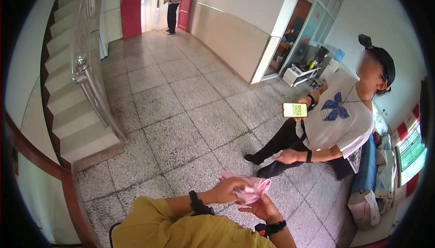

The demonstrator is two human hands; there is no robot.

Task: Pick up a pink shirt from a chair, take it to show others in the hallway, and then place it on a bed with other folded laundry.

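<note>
A crumpled pink cloth [259,185] is held up in front of my body, over the tiled floor. My left hand [226,191] has its fingers closed on the cloth's near left part. From below, my right hand [266,208] meets the cloth's lower right side; its fingers partly wrap the edge, while one finger sticks out to the left. Black bands circle both my wrists. To the right, a person [346,116] in a white shirt holds a phone [295,110] with a square code on its yellow screen, apart from the cloth.
Stone-tiled floor [176,125] spreads ahead. Stairs [86,144] with a metal railing [97,98] rise at the left. Another person [173,8] stands by the far red door [185,3]. A blue sofa [366,166] piled with cloths lines the right; a white cart [299,73] stands by the glass partition.
</note>
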